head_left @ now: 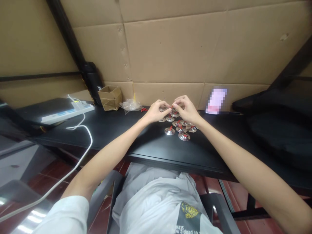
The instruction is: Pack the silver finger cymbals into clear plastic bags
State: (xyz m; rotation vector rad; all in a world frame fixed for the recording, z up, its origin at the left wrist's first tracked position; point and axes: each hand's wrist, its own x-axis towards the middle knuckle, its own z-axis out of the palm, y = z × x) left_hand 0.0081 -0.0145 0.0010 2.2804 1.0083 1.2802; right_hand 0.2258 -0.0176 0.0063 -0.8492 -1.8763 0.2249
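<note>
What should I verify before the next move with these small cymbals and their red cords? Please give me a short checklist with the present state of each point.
1. Both hands at the work: ok. The left hand and the right hand meet above the small metal cymbals.
2. Red cord at the fingertips: cannot tell how it is held; the fingers hide it.
3. Every cymbal has a cord: cannot tell; the hands hide some cymbals.
4. Cymbals back from the front edge of the black desk: ok.
5. White cable apart from the cymbals: ok.
</note>
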